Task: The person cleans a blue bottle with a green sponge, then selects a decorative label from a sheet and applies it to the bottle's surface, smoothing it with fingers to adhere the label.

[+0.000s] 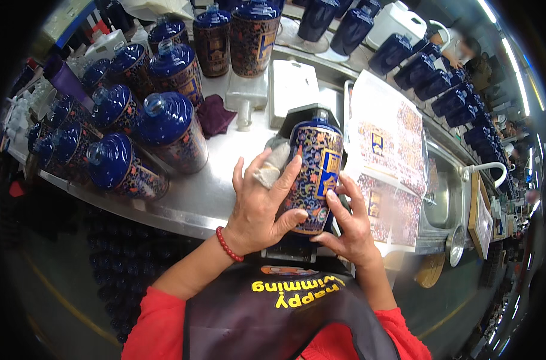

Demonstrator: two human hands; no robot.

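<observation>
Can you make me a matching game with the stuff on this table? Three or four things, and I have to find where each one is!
Things:
1. patterned blue jar
2. grey cloth
3. purple cloth
4. red bead bracelet

Places:
A. lying on the metal table beside the lidded jars
B. on the wrist of the left hand
C. held between the left hand and the right hand
D. tucked under the left hand's fingers, against the jar

Pairs: 1-C, 2-D, 3-A, 4-B
</observation>
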